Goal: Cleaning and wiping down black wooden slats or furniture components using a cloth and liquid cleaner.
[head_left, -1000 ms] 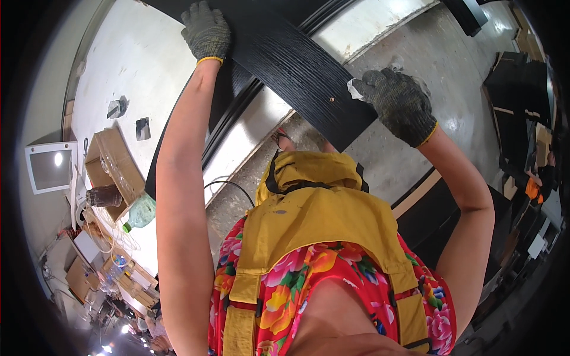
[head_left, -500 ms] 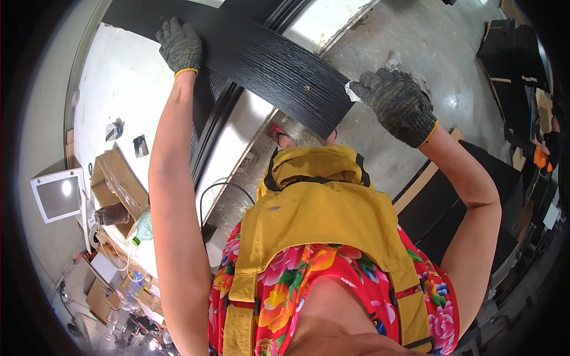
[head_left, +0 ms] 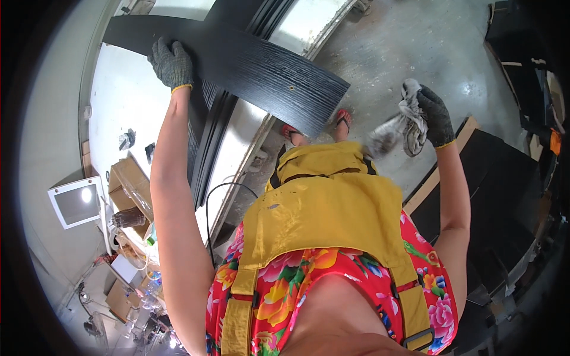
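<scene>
I see the right fingers (head_left: 428, 97) gripping a grey rag (head_left: 412, 118) dangling beside them, the left fingers (head_left: 162, 54) spread on a black board (head_left: 270, 74) underneath

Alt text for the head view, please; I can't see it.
A gloved left hand rests on a long black board crossing black strips on a white worktop, while the gloved right hand holds a grey rag over the floor, off the board.

Pale wall (head_left: 53, 113) at left, beside a white table (head_left: 113, 101); grey, speckled floor (head_left: 380, 53) to the table's right, bearing a bright reflection of light (head_left: 466, 88).
</scene>
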Motion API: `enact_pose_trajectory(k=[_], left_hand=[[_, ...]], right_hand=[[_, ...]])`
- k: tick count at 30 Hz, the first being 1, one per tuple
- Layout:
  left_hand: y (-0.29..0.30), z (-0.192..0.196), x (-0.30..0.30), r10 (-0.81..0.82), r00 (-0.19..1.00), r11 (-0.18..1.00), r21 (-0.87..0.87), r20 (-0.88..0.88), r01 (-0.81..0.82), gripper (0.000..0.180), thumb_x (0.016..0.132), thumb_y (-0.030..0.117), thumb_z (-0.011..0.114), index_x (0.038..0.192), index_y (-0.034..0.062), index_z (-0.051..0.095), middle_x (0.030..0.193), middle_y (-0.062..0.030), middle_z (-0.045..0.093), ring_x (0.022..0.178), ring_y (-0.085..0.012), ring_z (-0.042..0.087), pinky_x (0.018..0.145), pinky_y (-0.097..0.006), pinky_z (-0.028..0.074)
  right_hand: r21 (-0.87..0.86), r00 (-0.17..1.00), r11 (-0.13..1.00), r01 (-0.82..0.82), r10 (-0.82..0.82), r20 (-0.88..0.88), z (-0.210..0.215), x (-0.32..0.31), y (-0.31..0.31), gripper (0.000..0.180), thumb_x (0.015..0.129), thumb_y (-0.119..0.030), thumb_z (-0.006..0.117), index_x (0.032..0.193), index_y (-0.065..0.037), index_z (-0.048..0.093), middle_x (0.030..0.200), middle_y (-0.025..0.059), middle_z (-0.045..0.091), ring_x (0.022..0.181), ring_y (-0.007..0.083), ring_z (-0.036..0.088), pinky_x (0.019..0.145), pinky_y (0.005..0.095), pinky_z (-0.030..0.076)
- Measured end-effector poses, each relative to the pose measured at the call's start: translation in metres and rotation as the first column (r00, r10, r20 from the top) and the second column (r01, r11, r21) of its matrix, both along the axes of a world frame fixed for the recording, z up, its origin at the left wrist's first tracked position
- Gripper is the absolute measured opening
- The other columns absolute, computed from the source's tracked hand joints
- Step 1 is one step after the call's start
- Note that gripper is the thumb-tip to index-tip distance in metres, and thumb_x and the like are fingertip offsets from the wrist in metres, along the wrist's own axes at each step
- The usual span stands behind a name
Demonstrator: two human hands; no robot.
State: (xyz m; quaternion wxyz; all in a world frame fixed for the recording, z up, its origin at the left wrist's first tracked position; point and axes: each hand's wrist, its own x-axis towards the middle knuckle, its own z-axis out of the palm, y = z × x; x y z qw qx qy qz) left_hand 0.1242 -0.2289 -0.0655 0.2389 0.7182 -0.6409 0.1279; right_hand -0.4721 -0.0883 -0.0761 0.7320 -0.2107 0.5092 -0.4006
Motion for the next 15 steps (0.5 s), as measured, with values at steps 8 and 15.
enact_pose_trajectory(k=[8, 15], left_hand=[[0.128, 0.076, -0.2, -0.337, 0.365, 0.798, -0.058, -0.868, 0.6, 0.027, 0.093, 0.01, 0.058, 0.119, 0.0061, 0.062, 0.126, -0.0113, 0.059, 0.116, -0.0254, 0.056, 0.1, -0.035, 0.045], [0.149, 0.069, -0.312, -0.309, 0.401, 0.675, 0.098, -0.862, 0.731, 0.065, 0.078, 0.017, 0.075, 0.136, 0.0037, 0.047, 0.133, -0.0177, 0.051, 0.122, -0.0317, 0.053, 0.101, -0.037, 0.044]], right_hand=[[0.056, 0.672, 0.918, 0.394, -0.329, 0.663, -0.059, 0.015, 0.018, 0.042, 0.098, -0.02, 0.046, 0.137, -0.003, 0.045, 0.133, 0.0123, 0.053, 0.119, 0.0281, 0.053, 0.103, 0.0414, 0.041], [-0.524, 0.932, 0.837, -0.159, -0.048, -0.36, -0.004, 0.061, 0.018, 0.039, 0.096, -0.022, 0.051, 0.131, -0.004, 0.051, 0.124, 0.0123, 0.059, 0.114, 0.024, 0.056, 0.101, 0.0343, 0.042]])
